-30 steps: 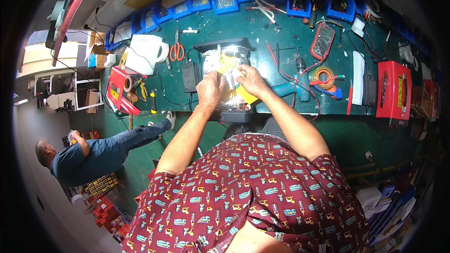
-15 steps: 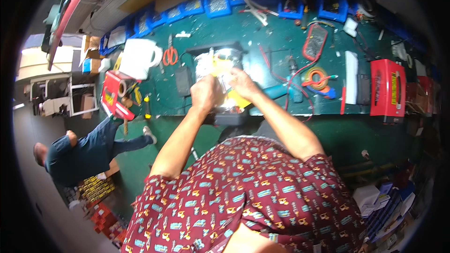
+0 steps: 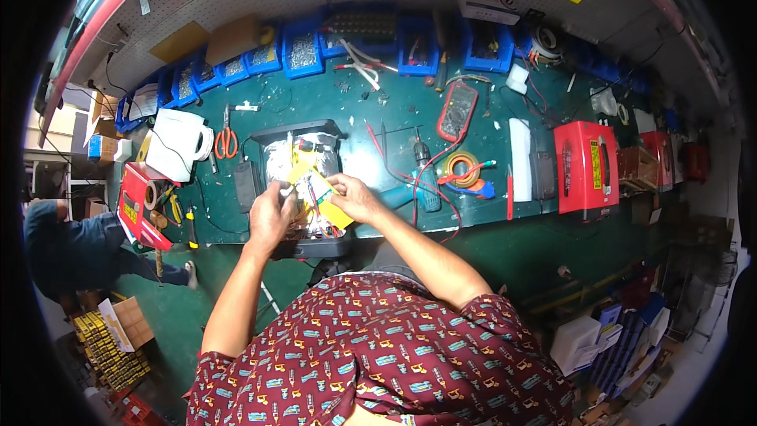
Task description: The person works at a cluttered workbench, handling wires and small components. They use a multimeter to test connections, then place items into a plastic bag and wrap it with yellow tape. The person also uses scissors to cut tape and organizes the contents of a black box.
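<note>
On the bench before me sits a black open-topped case (image 3: 331,128) with shiny silver material and coloured wires inside. A yellow sheet (image 3: 337,214) lies slanted across its middle. My right hand (image 3: 355,199) comes over the case's right side, its thumb and fingers closed on the sheet's edge. At the left side of the case, my left hand (image 3: 270,213) is closed, fingertips pressed together by the yellow material and wires; exactly what they pinch is hidden. Left of the case stands a dark grey power block (image 3: 247,185).
Orange-handled scissors (image 3: 226,142) and a white jug (image 3: 177,146) are at left. To the right lie a teal cordless drill (image 3: 424,177), a red-edged multimeter (image 3: 457,110) and a red case (image 3: 586,167). Blue bins (image 3: 303,55) line the back. A person (image 3: 71,244) stands far left.
The whole view has shifted, so the bench appears farther left and lower. My right hand's pinch on the yellow sheet now shows clearly; both hands stay over the case. The other person appears farther left.
</note>
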A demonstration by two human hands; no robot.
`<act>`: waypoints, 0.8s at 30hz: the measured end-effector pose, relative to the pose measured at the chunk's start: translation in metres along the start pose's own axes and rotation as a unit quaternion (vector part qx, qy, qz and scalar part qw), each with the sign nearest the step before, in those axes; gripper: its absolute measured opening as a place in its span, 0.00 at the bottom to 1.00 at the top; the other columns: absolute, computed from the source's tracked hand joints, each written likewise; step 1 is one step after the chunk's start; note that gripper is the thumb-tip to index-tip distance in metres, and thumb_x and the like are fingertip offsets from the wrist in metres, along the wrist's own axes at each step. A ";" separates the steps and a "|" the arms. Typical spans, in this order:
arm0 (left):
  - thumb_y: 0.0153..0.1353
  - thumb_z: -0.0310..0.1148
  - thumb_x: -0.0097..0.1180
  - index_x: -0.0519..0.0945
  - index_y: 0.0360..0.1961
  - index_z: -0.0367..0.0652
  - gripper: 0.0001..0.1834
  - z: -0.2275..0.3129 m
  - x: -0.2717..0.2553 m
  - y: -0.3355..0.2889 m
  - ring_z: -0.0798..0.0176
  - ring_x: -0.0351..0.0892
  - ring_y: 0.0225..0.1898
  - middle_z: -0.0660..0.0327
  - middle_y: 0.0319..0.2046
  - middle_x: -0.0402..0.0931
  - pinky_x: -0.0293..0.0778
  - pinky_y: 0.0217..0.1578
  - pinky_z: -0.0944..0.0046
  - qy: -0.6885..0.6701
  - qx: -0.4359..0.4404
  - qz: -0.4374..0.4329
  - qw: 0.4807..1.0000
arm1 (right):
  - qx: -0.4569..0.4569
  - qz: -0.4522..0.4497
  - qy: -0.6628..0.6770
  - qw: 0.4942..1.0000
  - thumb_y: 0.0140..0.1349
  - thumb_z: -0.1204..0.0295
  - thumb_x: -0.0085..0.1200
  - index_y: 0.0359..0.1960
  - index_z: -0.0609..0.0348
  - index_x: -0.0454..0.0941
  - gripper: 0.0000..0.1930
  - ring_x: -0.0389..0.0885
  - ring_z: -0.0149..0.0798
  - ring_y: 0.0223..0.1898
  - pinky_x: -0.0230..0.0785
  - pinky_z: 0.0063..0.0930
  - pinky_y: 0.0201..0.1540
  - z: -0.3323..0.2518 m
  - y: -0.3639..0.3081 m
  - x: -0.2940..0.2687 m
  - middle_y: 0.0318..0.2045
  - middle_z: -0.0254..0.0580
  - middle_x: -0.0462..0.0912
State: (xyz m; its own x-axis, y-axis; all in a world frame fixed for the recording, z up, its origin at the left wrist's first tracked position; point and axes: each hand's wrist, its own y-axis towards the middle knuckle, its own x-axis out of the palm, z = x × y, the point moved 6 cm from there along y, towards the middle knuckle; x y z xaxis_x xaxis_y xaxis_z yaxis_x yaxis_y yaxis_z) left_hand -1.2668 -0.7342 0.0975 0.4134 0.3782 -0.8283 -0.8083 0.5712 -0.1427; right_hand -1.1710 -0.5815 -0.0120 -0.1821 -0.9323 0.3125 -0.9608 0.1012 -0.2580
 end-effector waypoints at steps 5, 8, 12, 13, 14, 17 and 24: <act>0.58 0.25 0.60 0.76 0.51 0.37 0.18 0.003 -0.020 -0.017 0.68 0.69 0.22 0.62 0.20 0.72 0.70 0.26 0.63 -0.135 0.004 -0.036 0.990 | 0.019 0.049 -0.015 0.998 0.63 0.81 0.51 0.53 0.67 0.74 0.16 0.82 0.30 0.45 0.74 0.25 0.48 0.018 -0.028 -0.020 0.43 0.42 0.84; 0.59 0.24 0.58 0.75 0.53 0.34 0.19 0.010 -0.022 -0.028 0.72 0.71 0.29 0.64 0.28 0.75 0.72 0.33 0.67 -0.238 -0.015 -0.059 0.969 | 0.039 0.069 -0.027 0.996 0.62 0.81 0.52 0.51 0.66 0.76 0.15 0.82 0.30 0.43 0.74 0.25 0.46 0.034 -0.035 -0.027 0.40 0.41 0.85; 0.60 0.22 0.56 0.76 0.53 0.35 0.18 0.035 -0.021 -0.049 0.68 0.77 0.41 0.60 0.39 0.78 0.74 0.41 0.67 -0.271 0.056 -0.061 0.959 | 0.081 0.088 0.006 0.993 0.62 0.81 0.50 0.50 0.68 0.76 0.14 0.83 0.31 0.39 0.75 0.24 0.44 0.052 -0.032 -0.031 0.39 0.44 0.85; 0.60 0.23 0.56 0.77 0.53 0.35 0.18 0.040 -0.022 -0.055 0.67 0.78 0.42 0.58 0.40 0.79 0.74 0.41 0.66 -0.229 0.077 -0.055 0.969 | 0.071 0.081 0.040 0.993 0.62 0.81 0.51 0.49 0.67 0.76 0.14 0.84 0.32 0.39 0.75 0.25 0.44 0.053 -0.031 -0.029 0.39 0.44 0.85; 0.60 0.23 0.57 0.77 0.52 0.35 0.18 0.045 -0.022 -0.058 0.65 0.79 0.43 0.57 0.42 0.80 0.75 0.42 0.66 -0.202 0.098 -0.054 0.973 | 0.090 0.102 0.038 0.990 0.62 0.81 0.51 0.49 0.67 0.75 0.13 0.84 0.33 0.40 0.75 0.26 0.45 0.056 -0.030 -0.029 0.39 0.45 0.85; 0.59 0.22 0.57 0.77 0.52 0.34 0.18 0.045 -0.020 -0.071 0.64 0.80 0.40 0.56 0.40 0.80 0.75 0.42 0.67 -0.224 0.092 -0.061 0.968 | 0.098 0.087 0.060 0.990 0.63 0.82 0.50 0.49 0.67 0.75 0.13 0.84 0.34 0.40 0.75 0.27 0.46 0.056 -0.029 -0.028 0.40 0.46 0.86; 0.63 0.21 0.53 0.75 0.54 0.34 0.17 0.011 -0.020 -0.081 0.73 0.77 0.40 0.61 0.41 0.79 0.75 0.43 0.71 -0.299 0.014 -0.012 0.954 | 0.097 0.079 0.050 0.991 0.63 0.81 0.50 0.51 0.68 0.74 0.14 0.84 0.35 0.42 0.75 0.27 0.47 0.048 -0.030 -0.029 0.41 0.46 0.85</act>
State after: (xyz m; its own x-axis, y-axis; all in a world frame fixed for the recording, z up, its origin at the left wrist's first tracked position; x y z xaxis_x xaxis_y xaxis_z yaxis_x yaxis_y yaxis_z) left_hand -1.2050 -0.7800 0.1321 0.6036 0.7075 -0.3675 -0.7876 0.6008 -0.1369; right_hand -1.1269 -0.5744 -0.0574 -0.3561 -0.8700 0.3411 -0.8619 0.1648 -0.4795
